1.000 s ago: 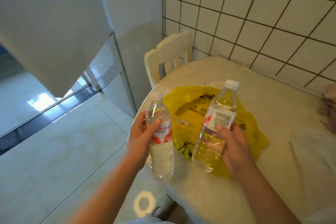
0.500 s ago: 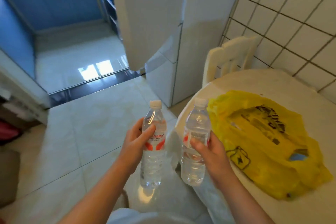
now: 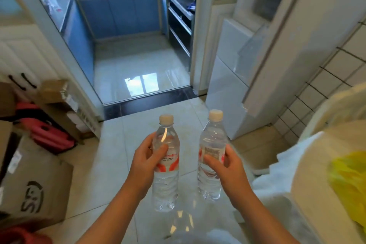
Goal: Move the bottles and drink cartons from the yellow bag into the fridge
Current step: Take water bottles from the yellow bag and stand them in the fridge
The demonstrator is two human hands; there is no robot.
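**Clear plastic in both grips, fridge off to the right**

Clear water bottles, one per grip, are both out of the bag and carried upright. The left grip [image 3: 145, 162] is wrapped round the label band of the left bottle [image 3: 165, 188], thumb across the front. The right grip [image 3: 230, 166] clasps the right bottle [image 3: 210, 140] at the same height. Both caps point up and the long axes are near vertical. The two bottles stand side by side without touching.

The move turns on where the white fridge [image 3: 223, 93] lies. It is ahead of both grips and to their right, so the right grip is the nearer one. The left grip would have to cross further. A tall white panel just right of the fridge body looks like its door swung open, edge toward the grips. The shelves are hidden from here, so I cannot tell where the bottles would fit.

The yellow bag [image 3: 348, 180] lies on the desk [image 3: 316, 214], right of the right grip and slightly behind it. What it holds cannot be seen.

My judgement is that this is the carrying step. The right bottle probably goes in first, kept upright.
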